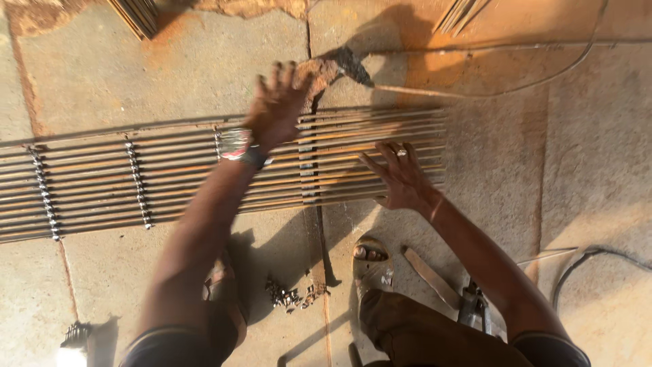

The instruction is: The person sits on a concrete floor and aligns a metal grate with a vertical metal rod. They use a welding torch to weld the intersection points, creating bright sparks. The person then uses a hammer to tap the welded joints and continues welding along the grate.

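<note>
A flat grille of several long rusty steel rods [170, 177] lies across the concrete floor, joined by cross rows of small twisted metal pieces [138, 185]. My left hand [277, 105] hovers over the grille's far edge, fingers spread, holding nothing; a watch sits on its wrist. My right hand [401, 178] rests flat on the rods near their right ends, fingers apart, a ring on one finger.
A small heap of loose metal pieces [288, 295] lies on the floor between my sandalled feet [370, 261]. A flat metal bar [431, 277] and a tool [473, 309] lie by my right leg. A hammer [353, 66], thin rod, cables and more rod bundles [139, 13] lie beyond.
</note>
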